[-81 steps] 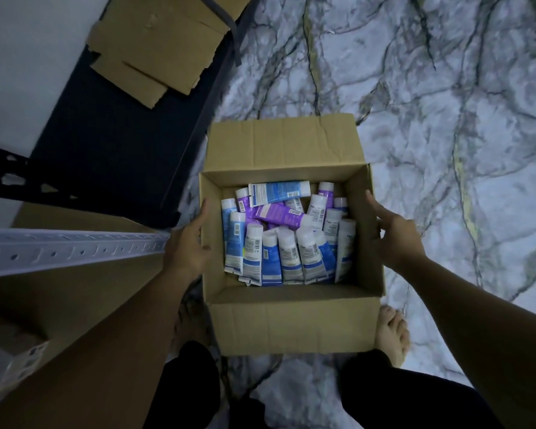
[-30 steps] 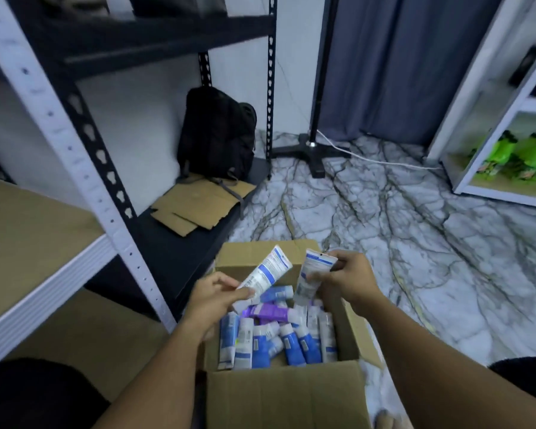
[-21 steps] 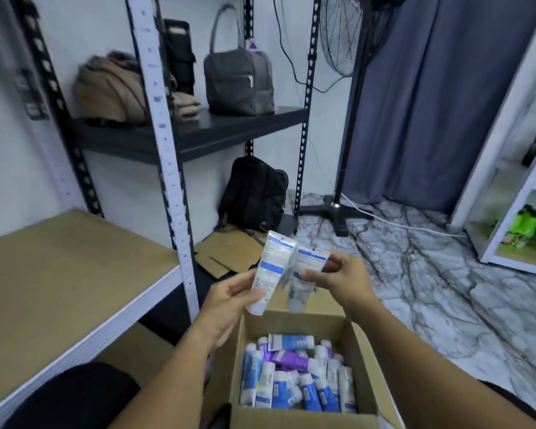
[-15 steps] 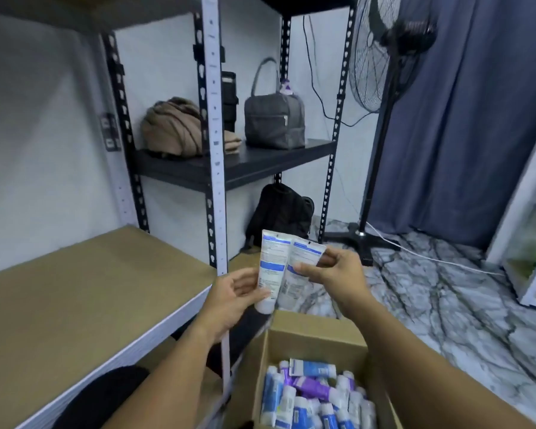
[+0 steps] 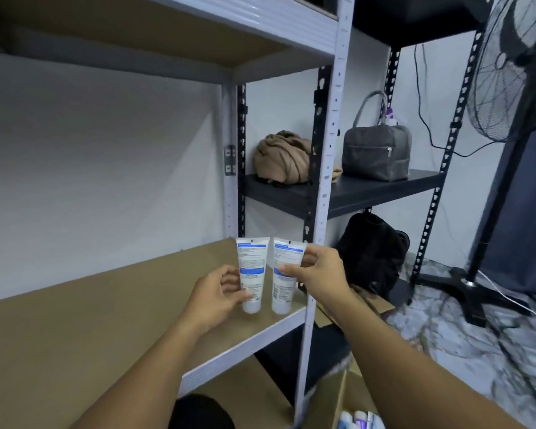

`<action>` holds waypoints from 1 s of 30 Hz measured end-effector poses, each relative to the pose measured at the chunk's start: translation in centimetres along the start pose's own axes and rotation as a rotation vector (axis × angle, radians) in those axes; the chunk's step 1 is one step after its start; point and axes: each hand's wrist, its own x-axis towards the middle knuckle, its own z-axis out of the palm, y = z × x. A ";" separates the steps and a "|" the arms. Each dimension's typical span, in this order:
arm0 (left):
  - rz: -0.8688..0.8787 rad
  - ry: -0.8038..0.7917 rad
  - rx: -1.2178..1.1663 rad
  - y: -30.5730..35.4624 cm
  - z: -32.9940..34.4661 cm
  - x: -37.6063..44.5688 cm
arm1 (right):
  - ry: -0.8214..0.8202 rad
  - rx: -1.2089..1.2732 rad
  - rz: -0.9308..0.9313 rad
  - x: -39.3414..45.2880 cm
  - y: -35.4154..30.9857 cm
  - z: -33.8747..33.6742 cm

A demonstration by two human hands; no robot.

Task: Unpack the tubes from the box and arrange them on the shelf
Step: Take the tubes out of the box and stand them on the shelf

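Note:
Two white tubes with blue labels stand cap-down, side by side, at the right front corner of the brown shelf board [image 5: 106,311]. My left hand [image 5: 217,292] grips the left tube [image 5: 250,267]. My right hand [image 5: 319,274] pinches the right tube [image 5: 283,283] near its top. Whether the caps touch the board, I cannot tell. The cardboard box [image 5: 342,397] shows at the bottom edge, with several tube ends [image 5: 359,421] visible inside.
A white upright post [image 5: 325,187] rises just right of the tubes. Behind it a black rack holds a beige bundle [image 5: 283,157], a grey handbag [image 5: 376,150] and a black backpack [image 5: 372,252] below. A standing fan [image 5: 514,72] is on the right.
Both hands lifted a tube each out of the box and carried them left over the shelf board, turning them upright, cap down. My view rose from the box to the shelf.

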 end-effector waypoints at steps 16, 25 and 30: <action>0.033 0.197 -0.016 -7.1 -2.2 1.8 | -0.083 0.040 -0.045 4.4 4.5 5.8; -0.020 0.233 0.024 -8.3 -1.9 3.4 | 0.005 -0.234 -0.012 3.8 9.0 8.2; -0.013 0.289 0.041 -9.3 -2.5 6.5 | -0.051 -0.210 -0.055 7.2 9.7 10.8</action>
